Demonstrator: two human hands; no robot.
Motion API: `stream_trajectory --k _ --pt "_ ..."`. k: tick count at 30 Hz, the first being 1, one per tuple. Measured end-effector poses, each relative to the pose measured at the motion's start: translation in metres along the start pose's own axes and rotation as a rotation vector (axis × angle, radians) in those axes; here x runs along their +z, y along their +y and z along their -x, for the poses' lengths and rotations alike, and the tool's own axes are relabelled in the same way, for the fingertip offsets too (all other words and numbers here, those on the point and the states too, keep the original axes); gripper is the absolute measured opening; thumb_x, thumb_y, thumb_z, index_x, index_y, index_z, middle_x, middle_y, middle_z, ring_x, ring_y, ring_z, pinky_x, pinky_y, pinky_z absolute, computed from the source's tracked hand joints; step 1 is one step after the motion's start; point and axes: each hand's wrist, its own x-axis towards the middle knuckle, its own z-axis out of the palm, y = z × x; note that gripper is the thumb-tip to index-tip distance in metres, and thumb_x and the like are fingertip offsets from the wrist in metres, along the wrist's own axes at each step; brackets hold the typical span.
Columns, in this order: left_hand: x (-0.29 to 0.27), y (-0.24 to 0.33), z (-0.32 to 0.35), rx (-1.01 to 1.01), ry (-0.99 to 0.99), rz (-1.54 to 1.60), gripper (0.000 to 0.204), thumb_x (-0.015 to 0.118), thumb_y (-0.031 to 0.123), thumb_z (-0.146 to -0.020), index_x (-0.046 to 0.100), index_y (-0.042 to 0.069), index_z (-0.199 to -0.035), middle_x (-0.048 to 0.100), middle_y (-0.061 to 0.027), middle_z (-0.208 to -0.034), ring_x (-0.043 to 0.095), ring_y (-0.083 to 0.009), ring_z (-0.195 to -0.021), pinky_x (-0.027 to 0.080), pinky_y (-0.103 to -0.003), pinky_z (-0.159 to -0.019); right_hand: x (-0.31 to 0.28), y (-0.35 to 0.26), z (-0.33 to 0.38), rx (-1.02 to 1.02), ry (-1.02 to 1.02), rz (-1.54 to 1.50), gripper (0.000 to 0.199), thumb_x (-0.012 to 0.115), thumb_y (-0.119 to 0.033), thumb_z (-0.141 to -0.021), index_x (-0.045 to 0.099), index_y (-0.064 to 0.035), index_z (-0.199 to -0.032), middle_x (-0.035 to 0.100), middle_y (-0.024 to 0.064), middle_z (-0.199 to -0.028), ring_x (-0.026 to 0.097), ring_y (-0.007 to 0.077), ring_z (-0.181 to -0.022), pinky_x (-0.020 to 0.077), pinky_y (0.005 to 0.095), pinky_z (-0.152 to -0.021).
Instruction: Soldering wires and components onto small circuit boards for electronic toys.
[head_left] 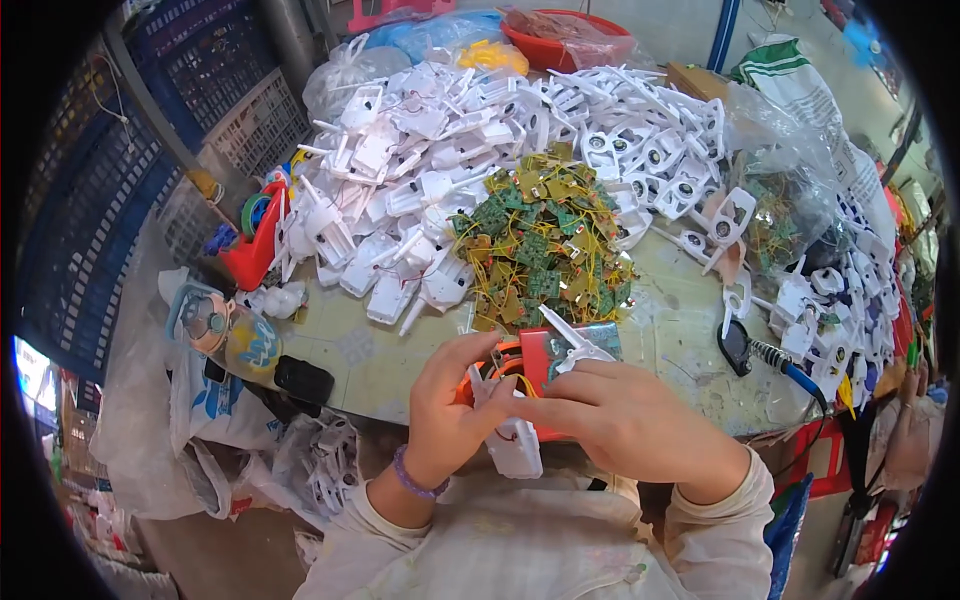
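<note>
My left hand, with a purple beaded band on the wrist, is closed around a white plastic housing half held low at the table's front edge. Fine wires show at my fingertips. The fingers of my right hand are curled, meeting the left at this housing. Under its bent fingers lies another white housing piece with a long narrow stem. Both hands are in front of a red block-like object and an orange round item, partly covered by my fingers. Behind them rises a heap of green circuit boards with yellow wires.
White housings pile up across the back and left. A soldering iron with a blue handle lies at right beside a black oval item. A bottle, a black case and a red tape dispenser stand left.
</note>
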Motion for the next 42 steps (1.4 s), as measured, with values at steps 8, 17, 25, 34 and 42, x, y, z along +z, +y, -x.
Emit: stream_trajectory --k 8,17,25,34,42 --pt "0.002 -0.019 -0.005 0.056 0.03 -0.071 0.05 0.071 0.008 -0.072 0.055 0.001 -0.118 0.056 -0.0152 -0.122 0.053 -0.0274 -0.117 0.04 -0.036 -0.099 0.016 0.019 -0.012 0.04 0.275 -0.121 0.03 0.065 -0.005 -0.073 0.065 -0.0125 -0.102 0.063 0.0084 -0.072 0.063 0.0273 -0.066 0.0492 0.0387 -0.057" --pt "-0.013 0.011 -0.036 -0.17 -0.191 0.651 0.028 0.065 0.001 -0.086 0.064 -0.002 -0.114 0.068 -0.0087 -0.101 0.062 -0.0125 -0.093 0.05 -0.026 -0.08 0.002 0.034 -0.04 -0.021 0.127 -0.414 0.047 0.063 0.002 -0.081 0.06 -0.0149 -0.125 0.07 0.0088 -0.083 0.067 0.0228 -0.067 0.0504 0.0303 -0.06" --pt "-0.001 0.015 -0.017 -0.107 -0.182 0.249 0.019 0.071 0.003 -0.079 0.072 0.003 -0.097 0.067 -0.0038 -0.078 0.059 -0.0119 -0.072 0.044 -0.025 -0.063 -0.007 0.024 0.038 0.307 0.386 -0.147 0.033 0.072 -0.01 -0.08 0.064 -0.0056 -0.111 0.063 0.0106 -0.076 0.061 0.0232 -0.065 0.0464 0.0323 -0.058" --pt "0.015 0.023 -0.018 0.14 -0.299 -0.022 0.019 0.074 0.004 -0.071 0.072 0.006 -0.089 0.06 -0.0019 -0.065 0.054 -0.0183 -0.063 0.039 -0.032 -0.064 0.045 0.025 0.169 0.979 1.214 -0.381 0.006 0.061 -0.003 -0.089 0.062 -0.0006 -0.095 0.057 -0.0031 -0.079 0.048 0.0021 -0.07 0.0377 0.0166 -0.063" --pt "0.012 0.026 -0.016 -0.209 -0.006 0.287 0.013 0.065 -0.001 -0.083 0.068 -0.004 -0.095 0.062 -0.0054 -0.082 0.056 -0.0087 -0.07 0.041 -0.021 -0.061 0.09 -0.016 0.1 -0.097 0.602 0.121 0.031 0.071 -0.01 -0.07 0.064 -0.0083 -0.1 0.064 0.0061 -0.097 0.055 0.0117 -0.062 0.0411 0.0221 -0.048"
